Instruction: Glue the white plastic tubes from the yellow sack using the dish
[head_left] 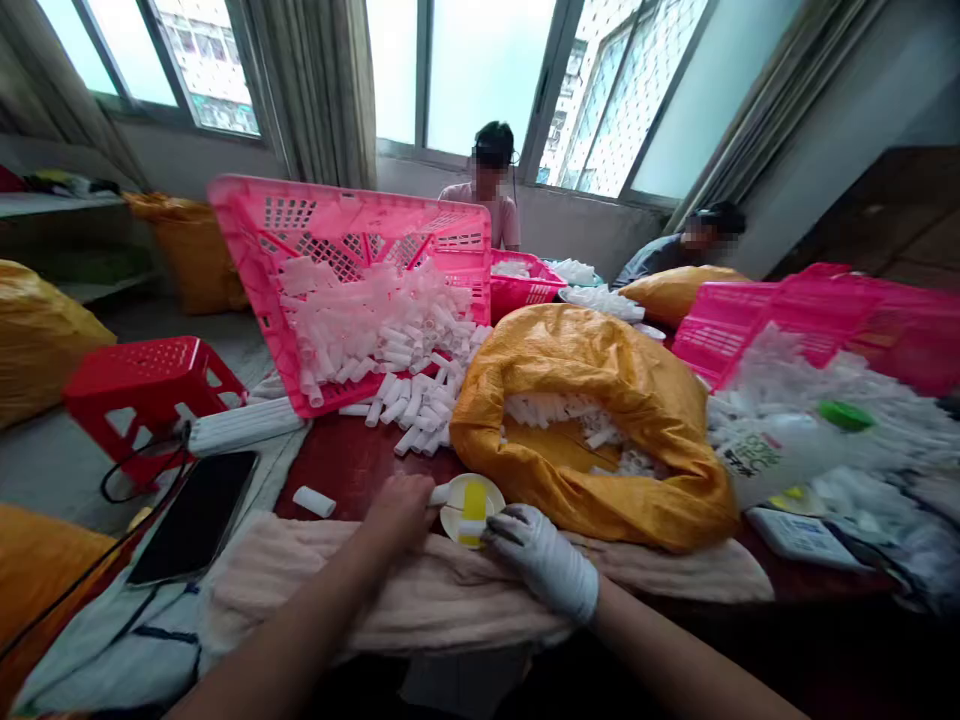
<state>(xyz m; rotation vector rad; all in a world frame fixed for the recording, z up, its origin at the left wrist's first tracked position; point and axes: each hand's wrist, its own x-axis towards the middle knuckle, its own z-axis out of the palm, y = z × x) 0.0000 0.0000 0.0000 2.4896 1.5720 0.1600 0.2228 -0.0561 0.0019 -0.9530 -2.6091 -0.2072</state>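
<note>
In the head view, a white tube [440, 495] was gripped in the fingers of the bare left hand [405, 512], near the lower centre of the frame, with its free end pointed toward a pale round disc [490, 493]. The disc, crossed by a yellow strip [474, 497], was placed between the two hands, and a second tube [471, 528] was seen on its lower part. The right hand [536, 552], covered by a white glove [562, 572], was held just right of the disc with its fingers bent by the second tube; whether that tube was gripped could not be told. A pinkish cloth [442, 610] was spread beneath the forearms along the near edge of the dark red tabletop [337, 460]. A lone tube [314, 502] was left lying to the left of the hands. At upper centre-left, a heap of tubes [409, 345] was spilled from a tilted pink basket [244, 225] onto the tabletop. More tubes were contained in an open orange bag [637, 345], right of centre. A dark phone [196, 515] was laid at lower left, near a red stool [142, 372]. Two co-workers [506, 215] were seen seated toward the windows [487, 70] at the top.
</note>
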